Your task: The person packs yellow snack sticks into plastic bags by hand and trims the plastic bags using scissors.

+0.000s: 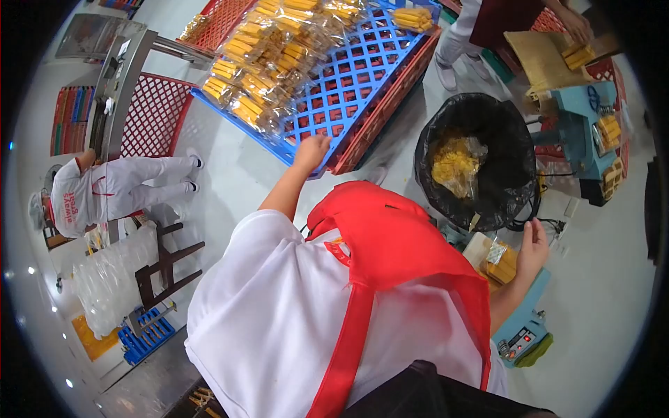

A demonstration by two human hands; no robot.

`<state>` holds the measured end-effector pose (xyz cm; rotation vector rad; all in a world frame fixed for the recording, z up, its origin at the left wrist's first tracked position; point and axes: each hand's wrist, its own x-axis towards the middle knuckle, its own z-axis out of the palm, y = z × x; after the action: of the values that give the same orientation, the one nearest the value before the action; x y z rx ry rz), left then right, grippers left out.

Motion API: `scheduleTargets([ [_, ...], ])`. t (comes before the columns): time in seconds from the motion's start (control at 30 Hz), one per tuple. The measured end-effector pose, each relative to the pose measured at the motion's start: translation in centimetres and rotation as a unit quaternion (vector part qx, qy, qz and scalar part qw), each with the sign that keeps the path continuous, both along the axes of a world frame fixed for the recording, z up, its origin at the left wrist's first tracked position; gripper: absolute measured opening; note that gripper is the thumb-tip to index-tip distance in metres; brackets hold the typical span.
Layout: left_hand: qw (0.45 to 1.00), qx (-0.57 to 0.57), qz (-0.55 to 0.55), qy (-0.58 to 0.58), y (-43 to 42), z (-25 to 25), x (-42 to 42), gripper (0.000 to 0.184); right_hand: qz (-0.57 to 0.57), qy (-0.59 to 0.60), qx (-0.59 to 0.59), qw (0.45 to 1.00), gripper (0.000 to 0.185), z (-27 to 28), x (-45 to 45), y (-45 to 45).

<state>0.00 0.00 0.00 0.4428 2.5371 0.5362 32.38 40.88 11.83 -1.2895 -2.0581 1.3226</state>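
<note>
My left hand (pixel 313 150) is at the near edge of a blue plastic crate (pixel 348 83), its fingers curled over the rim. Clear bags of yellow stick-shaped food (pixel 261 66) fill the far and left part of that crate. My right hand (pixel 534 248) is raised on the other side, fingers stretched out and holding nothing. Just beside it lies a clear pack of yellow sticks (pixel 503 262), next to a teal machine (pixel 523 341), partly hidden by my forearm.
A bin with a black liner (pixel 481 164) holds yellow scraps and plastic. A red crate (pixel 376 111) sits under the blue one. A co-worker (pixel 90 195) stands at left; another's hand (pixel 577 28) is near a cardboard box (pixel 536 63) and a second teal machine (pixel 589 125).
</note>
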Motion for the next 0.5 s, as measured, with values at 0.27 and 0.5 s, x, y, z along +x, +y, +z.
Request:
scheduleTargets([
  [0.27,0.902,-0.106,0.084,0.409,-3.1,4.8,-14.5,0.033,0.06,-0.053,0.01,0.997,0.033,-0.2,-3.4,-2.5],
  [0.5,0.921,-0.332,0.112,0.168,-0.8,9.3,-19.4,0.054,0.078,-0.084,0.008,0.993,0.033,0.5,-1.0,-3.6],
])
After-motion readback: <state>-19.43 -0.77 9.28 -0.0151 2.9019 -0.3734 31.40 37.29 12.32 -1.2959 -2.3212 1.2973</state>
